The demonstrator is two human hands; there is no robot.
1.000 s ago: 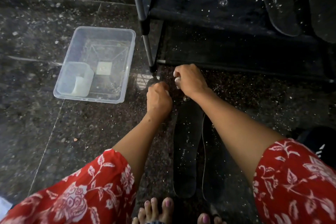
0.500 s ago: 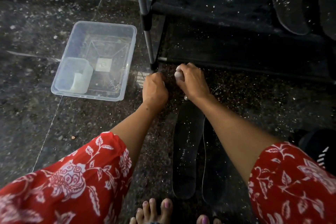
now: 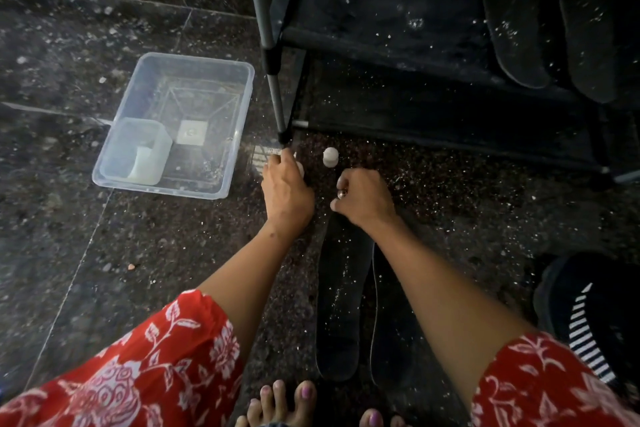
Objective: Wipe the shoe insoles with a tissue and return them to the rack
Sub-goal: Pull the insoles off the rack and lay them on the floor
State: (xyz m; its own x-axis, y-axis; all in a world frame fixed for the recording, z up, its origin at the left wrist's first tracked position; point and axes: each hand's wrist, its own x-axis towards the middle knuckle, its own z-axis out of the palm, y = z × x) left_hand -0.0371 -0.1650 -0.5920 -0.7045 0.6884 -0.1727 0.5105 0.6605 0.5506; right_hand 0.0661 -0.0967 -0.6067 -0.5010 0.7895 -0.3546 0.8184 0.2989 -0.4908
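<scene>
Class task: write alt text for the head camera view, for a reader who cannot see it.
A crouching person's left hand holds something white while the right hand curls at the tip of two black insoles on a speckled floor. A small white wad lies near a dark rack; a clear tub sits left.

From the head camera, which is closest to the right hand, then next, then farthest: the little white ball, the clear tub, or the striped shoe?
From the right hand:
1. Little white ball, just ahead of it on the floor, towards the rack.
2. Striped shoe, off to its right, nearer the person.
3. Clear tub, far to the left, past the left hand.
</scene>
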